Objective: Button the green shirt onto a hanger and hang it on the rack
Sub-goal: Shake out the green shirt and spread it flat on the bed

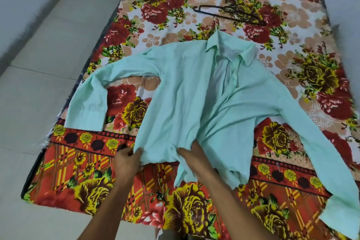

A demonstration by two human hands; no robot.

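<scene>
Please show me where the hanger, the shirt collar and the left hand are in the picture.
hanger [229, 14]: head view, on its dark lower bar.
shirt collar [247, 53]: head view, on the right collar flap.
left hand [127, 162]: head view, on the back of the hand, gripping the shirt hem.

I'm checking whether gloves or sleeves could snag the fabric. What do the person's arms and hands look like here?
Both arms are bare up to the bottom edge of the picture, with no sleeves in view. The left hand and right hand wear no gloves. No rings, watch or bracelets show on the visible fingers or wrists.
</scene>
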